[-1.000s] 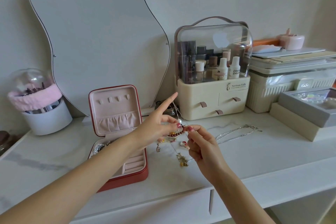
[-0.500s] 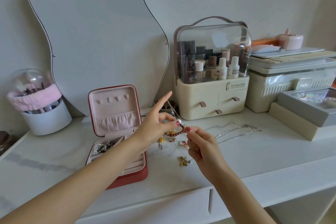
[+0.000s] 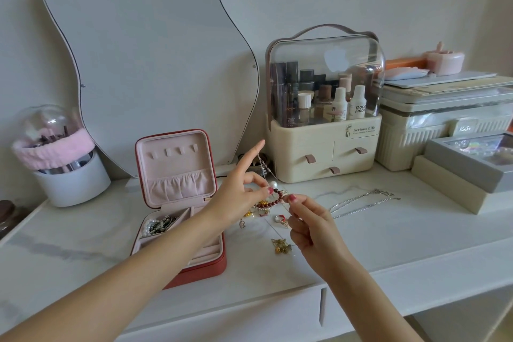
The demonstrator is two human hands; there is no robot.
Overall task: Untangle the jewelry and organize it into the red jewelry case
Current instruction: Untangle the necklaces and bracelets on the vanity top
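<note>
While our left hand (image 3: pixel 238 197) and right hand (image 3: pixel 311 226) pinch a tangled beaded bracelet (image 3: pixel 273 200), the open red jewelry case (image 3: pixel 177 203) holds a few pieces (image 3: pixel 158 226).

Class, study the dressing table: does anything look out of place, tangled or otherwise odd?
Yes. A tangle of jewelry hangs between the left hand and right hand, beads and chain knotted together. Gold pieces and a silver chain lie loose on the table, outside the open red jewelry case.
</note>
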